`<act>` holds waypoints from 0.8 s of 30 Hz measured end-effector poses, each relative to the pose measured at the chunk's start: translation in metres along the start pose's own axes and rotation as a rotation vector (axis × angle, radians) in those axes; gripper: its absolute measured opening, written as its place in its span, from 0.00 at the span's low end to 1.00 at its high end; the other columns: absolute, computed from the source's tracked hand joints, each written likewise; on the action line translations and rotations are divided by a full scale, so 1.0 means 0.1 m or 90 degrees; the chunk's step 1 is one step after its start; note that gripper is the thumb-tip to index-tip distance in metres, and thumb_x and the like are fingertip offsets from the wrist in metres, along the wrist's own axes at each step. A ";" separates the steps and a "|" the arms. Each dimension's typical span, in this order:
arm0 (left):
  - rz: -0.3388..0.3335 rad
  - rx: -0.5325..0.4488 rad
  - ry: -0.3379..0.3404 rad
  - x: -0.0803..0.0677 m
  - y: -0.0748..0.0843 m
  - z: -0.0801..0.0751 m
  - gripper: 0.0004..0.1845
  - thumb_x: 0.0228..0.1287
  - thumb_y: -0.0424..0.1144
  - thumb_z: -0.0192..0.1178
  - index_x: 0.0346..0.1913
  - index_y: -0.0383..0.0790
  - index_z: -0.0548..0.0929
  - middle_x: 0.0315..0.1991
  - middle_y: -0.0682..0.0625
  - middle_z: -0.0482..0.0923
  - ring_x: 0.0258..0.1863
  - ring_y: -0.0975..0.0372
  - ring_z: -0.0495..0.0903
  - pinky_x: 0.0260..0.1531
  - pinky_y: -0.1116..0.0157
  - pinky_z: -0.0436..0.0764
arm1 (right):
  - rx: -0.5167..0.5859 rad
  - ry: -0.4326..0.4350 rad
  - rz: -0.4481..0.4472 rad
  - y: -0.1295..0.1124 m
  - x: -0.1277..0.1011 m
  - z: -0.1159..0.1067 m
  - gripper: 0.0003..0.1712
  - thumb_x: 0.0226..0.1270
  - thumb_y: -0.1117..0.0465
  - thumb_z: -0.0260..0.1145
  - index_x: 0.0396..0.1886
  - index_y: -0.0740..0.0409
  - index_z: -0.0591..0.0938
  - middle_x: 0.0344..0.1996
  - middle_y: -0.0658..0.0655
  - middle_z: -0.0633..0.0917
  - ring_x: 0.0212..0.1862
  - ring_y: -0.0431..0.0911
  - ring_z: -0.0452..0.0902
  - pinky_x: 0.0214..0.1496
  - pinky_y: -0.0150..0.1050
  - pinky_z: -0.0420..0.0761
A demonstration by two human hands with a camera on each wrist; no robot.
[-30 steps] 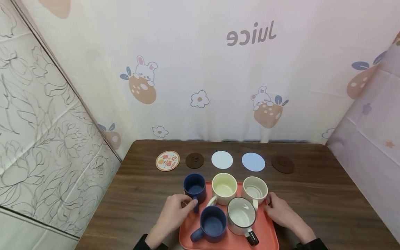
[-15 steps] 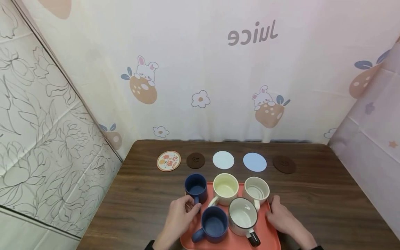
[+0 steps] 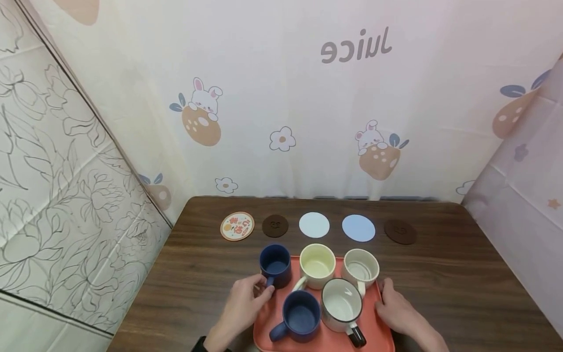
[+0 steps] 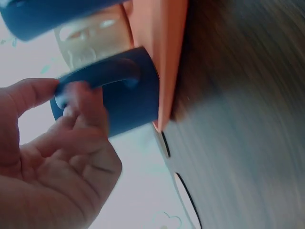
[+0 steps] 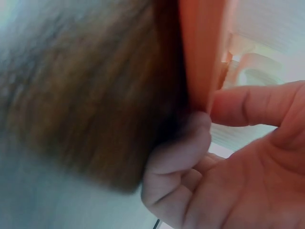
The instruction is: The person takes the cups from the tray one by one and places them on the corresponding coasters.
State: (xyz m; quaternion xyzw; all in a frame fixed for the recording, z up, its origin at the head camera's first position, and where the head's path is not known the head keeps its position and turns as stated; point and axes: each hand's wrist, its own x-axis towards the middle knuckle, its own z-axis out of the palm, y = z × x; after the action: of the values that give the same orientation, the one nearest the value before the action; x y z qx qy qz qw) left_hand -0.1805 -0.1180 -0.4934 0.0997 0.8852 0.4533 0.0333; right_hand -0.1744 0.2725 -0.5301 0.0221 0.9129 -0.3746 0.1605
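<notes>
An orange tray (image 3: 381, 326) at the table's near edge carries several mugs. At its back left stands a dark blue mug (image 3: 274, 264), whose handle my left hand (image 3: 263, 287) pinches. The left wrist view shows thumb and fingers (image 4: 88, 102) on that blue mug's handle (image 4: 102, 78), beside the tray's edge (image 4: 162, 52). My right hand (image 3: 387, 296) grips the tray's right edge; in the right wrist view the thumb (image 5: 252, 105) lies on top and curled fingers sit under the tray rim (image 5: 202, 47). A cream mug (image 3: 316, 264), white mug (image 3: 360, 266), second blue mug (image 3: 301, 315) and black-rimmed white mug (image 3: 340, 305) stand upright.
A row of round coasters lies behind the tray: printed orange (image 3: 237, 226), dark brown (image 3: 275, 226), white (image 3: 314, 225), light blue (image 3: 358, 228), dark brown (image 3: 399, 231). Patterned curtains wall in the brown table (image 3: 462, 274) at the back and both sides.
My left hand's fingers have shifted slightly on the back blue mug's handle. The right hand stays on the tray's right edge. No mug has moved.
</notes>
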 end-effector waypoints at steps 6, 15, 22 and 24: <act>-0.013 -0.075 -0.045 0.02 -0.17 -0.13 0.11 0.73 0.39 0.67 0.47 0.33 0.88 0.33 0.52 0.84 0.19 0.66 0.74 0.19 0.69 0.74 | -0.009 -0.013 -0.067 0.22 -0.01 0.01 0.18 0.70 0.65 0.59 0.52 0.67 0.64 0.37 0.61 0.79 0.38 0.50 0.77 0.36 0.40 0.75; -0.080 -0.278 -0.125 0.05 -0.29 -0.10 0.16 0.82 0.40 0.57 0.46 0.28 0.86 0.33 0.40 0.84 0.17 0.64 0.69 0.19 0.70 0.70 | -0.014 -0.024 -0.014 0.01 -0.10 -0.03 0.17 0.71 0.66 0.58 0.52 0.70 0.64 0.36 0.59 0.78 0.40 0.51 0.77 0.39 0.46 0.76; -0.097 -0.373 -0.149 0.08 -0.26 -0.07 0.18 0.85 0.36 0.51 0.46 0.18 0.80 0.30 0.46 0.80 0.15 0.65 0.61 0.18 0.71 0.63 | -0.016 -0.008 0.009 -0.11 -0.12 -0.03 0.15 0.71 0.68 0.58 0.51 0.69 0.66 0.35 0.58 0.78 0.40 0.51 0.76 0.39 0.47 0.76; -0.098 -0.376 -0.153 0.09 -0.24 -0.07 0.18 0.85 0.35 0.50 0.46 0.17 0.79 0.30 0.48 0.79 0.15 0.66 0.61 0.18 0.72 0.63 | -0.017 -0.007 0.008 -0.11 -0.12 -0.03 0.14 0.71 0.68 0.58 0.51 0.69 0.66 0.34 0.58 0.77 0.39 0.51 0.76 0.38 0.47 0.76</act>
State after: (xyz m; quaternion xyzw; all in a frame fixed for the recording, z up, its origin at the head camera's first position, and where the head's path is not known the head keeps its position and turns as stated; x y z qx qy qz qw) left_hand -0.1939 -0.1358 -0.5085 0.0711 0.7101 0.6714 0.1995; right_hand -0.1653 0.2677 -0.5169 0.0237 0.9169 -0.3612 0.1684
